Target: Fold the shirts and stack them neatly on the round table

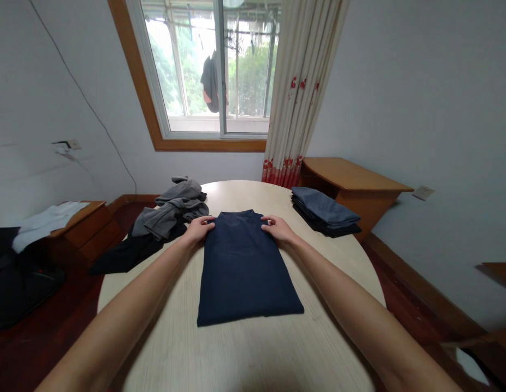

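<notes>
1. The navy shirt (245, 267) lies flat in the middle of the round desk (245, 354), folded into a long narrow shape.
2. The left hand (199, 229) pinches the far left corner of the shirt, its grip closed on the cloth.
3. The right hand (278, 229) pinches the far right corner in the same way.
4. A loose pile of grey clothes (175, 209) lies just beside the left hand, partly hanging over the desk edge.
5. A stack of folded clothes (324, 211) sits near the right desk edge, apart from the right hand.
</notes>
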Demonstrator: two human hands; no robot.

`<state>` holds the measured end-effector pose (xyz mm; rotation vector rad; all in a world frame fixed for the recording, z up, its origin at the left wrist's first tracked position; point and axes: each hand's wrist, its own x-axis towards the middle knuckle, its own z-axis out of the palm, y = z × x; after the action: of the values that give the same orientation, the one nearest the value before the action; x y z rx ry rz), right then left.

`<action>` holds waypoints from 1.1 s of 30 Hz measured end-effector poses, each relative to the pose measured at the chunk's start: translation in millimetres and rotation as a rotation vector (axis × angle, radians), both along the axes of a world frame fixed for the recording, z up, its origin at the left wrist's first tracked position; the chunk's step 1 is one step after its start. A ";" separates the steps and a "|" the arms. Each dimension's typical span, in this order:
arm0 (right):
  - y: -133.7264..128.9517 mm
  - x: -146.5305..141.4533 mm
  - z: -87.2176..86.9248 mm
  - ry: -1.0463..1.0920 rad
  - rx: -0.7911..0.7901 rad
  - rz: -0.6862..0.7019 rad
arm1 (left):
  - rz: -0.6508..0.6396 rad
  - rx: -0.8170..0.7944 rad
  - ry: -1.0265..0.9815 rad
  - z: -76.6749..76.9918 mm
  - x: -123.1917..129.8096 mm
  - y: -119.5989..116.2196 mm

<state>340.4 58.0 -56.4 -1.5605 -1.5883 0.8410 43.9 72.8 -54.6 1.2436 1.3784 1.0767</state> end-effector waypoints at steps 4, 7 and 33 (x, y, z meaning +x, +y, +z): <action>12.4 2.5 -16.0 -0.013 0.135 -0.096 | 0.095 0.084 -0.097 -12.9 -8.3 16.8; 9.1 5.2 -14.8 -0.198 0.234 -0.091 | 0.114 0.141 0.030 -14.4 -17.4 18.7; -64.0 -58.9 -0.2 -0.770 0.199 0.276 | -0.380 0.558 1.106 -19.5 43.7 -90.1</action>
<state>281.5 -6.0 -56.7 -1.6318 -2.3859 0.1807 87.6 -17.3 -74.1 2.6329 1.5088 0.4646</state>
